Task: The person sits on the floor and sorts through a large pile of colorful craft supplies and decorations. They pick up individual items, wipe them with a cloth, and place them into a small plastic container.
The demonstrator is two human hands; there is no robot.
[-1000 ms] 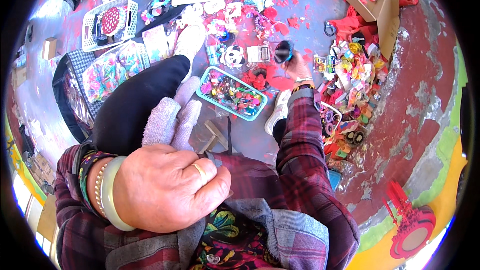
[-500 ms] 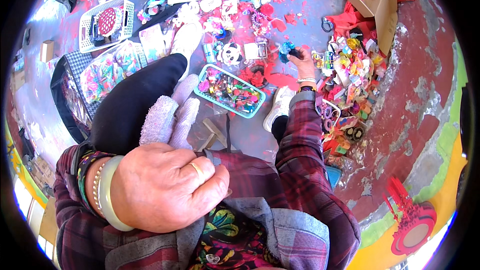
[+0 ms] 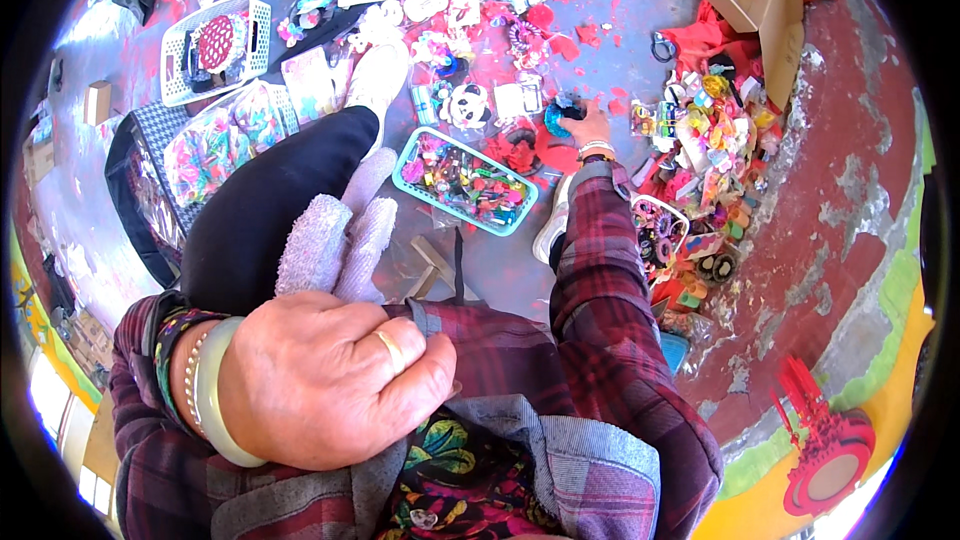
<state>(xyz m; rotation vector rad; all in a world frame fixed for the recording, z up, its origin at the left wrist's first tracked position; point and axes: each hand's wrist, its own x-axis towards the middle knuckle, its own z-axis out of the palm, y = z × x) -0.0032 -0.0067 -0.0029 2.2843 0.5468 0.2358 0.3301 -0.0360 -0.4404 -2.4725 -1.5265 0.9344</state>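
Note:
My left hand (image 3: 325, 380) is curled closed close to my body, wearing a ring and bracelets. Its fingertips are turned under, and what they hold, if anything, is hidden. Just beyond it stick up soft lavender fuzzy pieces (image 3: 318, 245). My right hand (image 3: 588, 127) reaches out over the floor, its fingers closed on a blue ruffled scrunchie (image 3: 556, 118) with a dark middle. Left of that hand are a panda-face item (image 3: 467, 106) and red scrunchies (image 3: 515, 148). Nearer me is a light-blue tray (image 3: 498, 230) of small colourful hair accessories.
A heap of mixed hair accessories (image 3: 715, 130) lies on the right, beside an open cardboard box (image 3: 785, 35). On the left stand a white basket (image 3: 262, 35) and a clear bag of colourful items (image 3: 225, 145). A red mirror (image 3: 828, 470) is at lower right.
My right hand has moved slightly left and down with the blue scrunchie, now by the red scrunchies. The left hand stays nearly where it was.

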